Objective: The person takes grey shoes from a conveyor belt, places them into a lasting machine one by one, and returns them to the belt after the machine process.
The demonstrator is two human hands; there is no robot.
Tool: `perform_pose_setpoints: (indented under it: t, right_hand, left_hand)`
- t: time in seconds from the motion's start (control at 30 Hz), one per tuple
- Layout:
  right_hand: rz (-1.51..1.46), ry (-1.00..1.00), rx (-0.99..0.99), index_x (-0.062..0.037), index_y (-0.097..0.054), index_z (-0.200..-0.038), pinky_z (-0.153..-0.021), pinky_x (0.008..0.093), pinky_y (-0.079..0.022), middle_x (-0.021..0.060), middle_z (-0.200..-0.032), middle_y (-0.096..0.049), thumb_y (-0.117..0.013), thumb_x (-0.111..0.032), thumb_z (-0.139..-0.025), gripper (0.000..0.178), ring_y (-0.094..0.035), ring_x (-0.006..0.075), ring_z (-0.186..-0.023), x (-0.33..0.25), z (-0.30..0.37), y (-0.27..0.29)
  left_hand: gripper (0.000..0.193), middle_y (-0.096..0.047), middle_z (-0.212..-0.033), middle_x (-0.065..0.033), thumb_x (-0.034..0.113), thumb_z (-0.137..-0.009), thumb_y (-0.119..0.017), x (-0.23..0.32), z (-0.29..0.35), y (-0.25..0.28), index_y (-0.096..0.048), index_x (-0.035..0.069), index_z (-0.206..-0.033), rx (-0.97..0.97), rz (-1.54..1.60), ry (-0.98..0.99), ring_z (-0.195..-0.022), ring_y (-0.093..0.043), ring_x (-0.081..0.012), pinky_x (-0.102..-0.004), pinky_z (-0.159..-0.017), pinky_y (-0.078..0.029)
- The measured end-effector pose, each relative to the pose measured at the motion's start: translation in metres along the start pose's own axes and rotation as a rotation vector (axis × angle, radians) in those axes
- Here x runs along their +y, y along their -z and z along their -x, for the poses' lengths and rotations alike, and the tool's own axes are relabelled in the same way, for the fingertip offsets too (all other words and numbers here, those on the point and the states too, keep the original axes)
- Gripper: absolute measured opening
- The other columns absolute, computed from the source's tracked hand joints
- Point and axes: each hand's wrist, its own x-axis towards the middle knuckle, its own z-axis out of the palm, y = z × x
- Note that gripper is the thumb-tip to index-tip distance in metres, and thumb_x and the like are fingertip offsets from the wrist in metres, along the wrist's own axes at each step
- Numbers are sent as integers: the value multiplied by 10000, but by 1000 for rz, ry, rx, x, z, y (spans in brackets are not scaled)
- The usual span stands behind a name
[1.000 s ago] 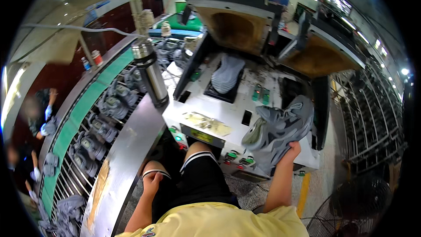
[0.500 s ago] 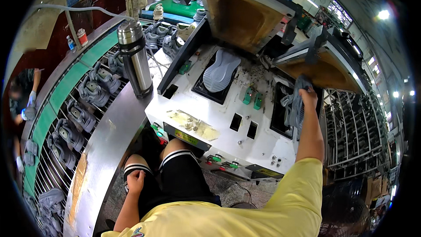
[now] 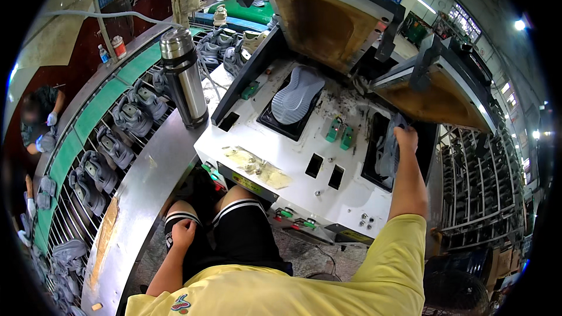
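My right hand (image 3: 408, 137) is closed on one end of a grey shoe (image 3: 386, 157). This shoe lies in the black recess (image 3: 369, 169) on the right side of a white press machine (image 3: 281, 167), under a raised lid (image 3: 436, 96). A second grey shoe (image 3: 297, 95) sits sole up in the left black recess (image 3: 262, 118), below another raised lid (image 3: 316, 20) with a brown, worn inside. On my left thigh rests my left hand (image 3: 183, 232), fingers curled and nothing visible in them.
To the left, several grey shoes (image 3: 115, 147) stand on a curved roller conveyor (image 3: 126, 172) with a green strip. A steel flask (image 3: 186, 82) stands between conveyor and press. Green switches (image 3: 339, 131) stick up between the recesses. A co-worker (image 3: 41, 117) is across the conveyor; a rack (image 3: 477, 181) is at right.
My right hand has brought the shoe down into the right recess, where it now lies flatter. My left hand stays on my thigh. The shoe in the left recess has not moved.
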Motion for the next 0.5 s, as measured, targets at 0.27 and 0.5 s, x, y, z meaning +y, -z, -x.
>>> perform_pose_setpoints:
  t: [0.27,0.5]
  right_hand:
    - [84,36,129,-259,-516,-1300,-980,460,-418,97,-1387,-408,-679,-360,-655,673,-411,374,-1244,-41,24,43]
    - [241,88,72,-281,-487,-1332,-991,468,-407,84,-1447,-343,-675,-368,-691,673,-383,370,-1271,-53,29,7]
  left_hand:
    - [236,-633,-645,-165,204,-823,-606,-13,-2,4,-664,-13,-751,42,-63,-28,-591,-632,-262,-362,-581,-471]
    - [215,-636,-687,-182,209,-807,-628,8,3,6,-673,1,-774,18,-75,-14,-632,-632,-324,-382,-595,-479]
